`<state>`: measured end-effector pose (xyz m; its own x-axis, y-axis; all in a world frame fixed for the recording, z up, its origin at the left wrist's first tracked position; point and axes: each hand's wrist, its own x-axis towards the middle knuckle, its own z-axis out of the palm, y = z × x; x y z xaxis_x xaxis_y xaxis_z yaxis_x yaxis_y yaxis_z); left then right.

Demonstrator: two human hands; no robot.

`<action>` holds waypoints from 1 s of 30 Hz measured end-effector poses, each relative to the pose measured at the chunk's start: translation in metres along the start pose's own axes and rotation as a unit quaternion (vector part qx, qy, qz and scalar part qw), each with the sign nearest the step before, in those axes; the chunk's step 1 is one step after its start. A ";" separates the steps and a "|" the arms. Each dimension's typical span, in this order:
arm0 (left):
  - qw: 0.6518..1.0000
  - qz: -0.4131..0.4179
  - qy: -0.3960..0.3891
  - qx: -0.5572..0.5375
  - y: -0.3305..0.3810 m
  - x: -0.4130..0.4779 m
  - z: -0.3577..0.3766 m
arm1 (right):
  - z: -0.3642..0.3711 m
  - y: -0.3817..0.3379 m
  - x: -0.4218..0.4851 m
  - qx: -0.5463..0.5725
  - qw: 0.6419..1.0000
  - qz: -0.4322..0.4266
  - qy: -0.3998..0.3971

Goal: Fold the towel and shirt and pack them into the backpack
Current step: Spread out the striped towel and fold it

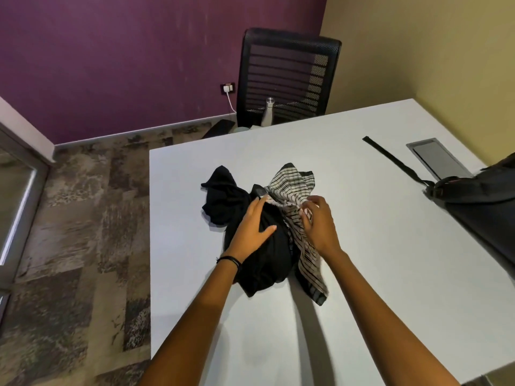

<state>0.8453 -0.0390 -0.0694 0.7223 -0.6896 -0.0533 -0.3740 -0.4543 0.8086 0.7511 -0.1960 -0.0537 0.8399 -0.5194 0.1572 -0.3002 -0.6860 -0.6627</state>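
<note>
A crumpled black shirt (223, 199) lies in a heap in the middle of the white table (362, 232). A black-and-white striped towel (292, 181) is bunched against its right side and trails toward me. My left hand (255, 227) rests flat on the black shirt with straight fingers. My right hand (317, 221) has its fingers curled into the striped towel, pinching its cloth. The dark backpack (485, 201) lies at the table's right edge, partly out of view, its strap (390, 157) stretched across the tabletop.
A black mesh office chair (287, 76) stands behind the table's far edge with a white bottle (267, 112) in front of it. A grey cable hatch (437, 157) is set in the tabletop at right. Patterned carpet lies to the left.
</note>
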 end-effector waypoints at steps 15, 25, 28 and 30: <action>0.979 0.102 0.137 0.114 0.152 0.053 -0.025 | -0.149 -0.027 0.042 0.123 0.982 -0.137 -0.028; 0.949 0.159 0.229 0.148 0.205 0.052 -0.062 | -0.211 0.008 0.051 -0.007 0.978 -0.211 0.002; 0.940 0.185 0.243 0.150 0.234 0.048 -0.073 | -0.218 0.020 0.053 -0.052 0.982 -0.182 0.026; 0.933 0.200 0.252 0.160 0.252 0.046 -0.079 | -0.222 0.027 0.051 -0.065 0.984 -0.156 0.053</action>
<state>0.8301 -0.1406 0.1777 0.6392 -0.5239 0.5630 -0.7688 -0.4187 0.4834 0.6860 -0.3542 0.0993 0.8509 -0.3186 0.4176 -0.0968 -0.8765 -0.4715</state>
